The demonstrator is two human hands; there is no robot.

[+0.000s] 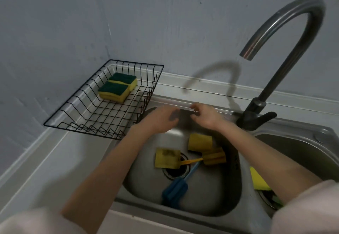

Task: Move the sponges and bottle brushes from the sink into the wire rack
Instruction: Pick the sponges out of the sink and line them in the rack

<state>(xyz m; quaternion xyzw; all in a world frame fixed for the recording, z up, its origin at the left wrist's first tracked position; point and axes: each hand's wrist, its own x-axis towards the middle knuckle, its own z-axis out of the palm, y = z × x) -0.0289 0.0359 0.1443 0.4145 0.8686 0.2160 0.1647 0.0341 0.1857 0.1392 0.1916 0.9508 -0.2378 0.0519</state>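
Two green-topped yellow sponges [117, 88] lie side by side in the black wire rack [73, 103] on the counter at left. In the steel sink [207, 195] lie two yellow sponges, one by the drain [167, 158] and one further back [200, 142]. A yellow bottle brush [212, 157] and a blue bottle brush [175, 188] cross near the drain. My left hand [159, 120] and my right hand [205, 114] hover over the sink's far rim, fingers loosely curled, holding nothing.
A dark curved faucet [275, 79] rises at the right behind the sink. A second basin [302, 153] lies to the right, with a yellow and green thing [258, 180] partly hidden under my right forearm. Grey walls close the corner behind the rack.
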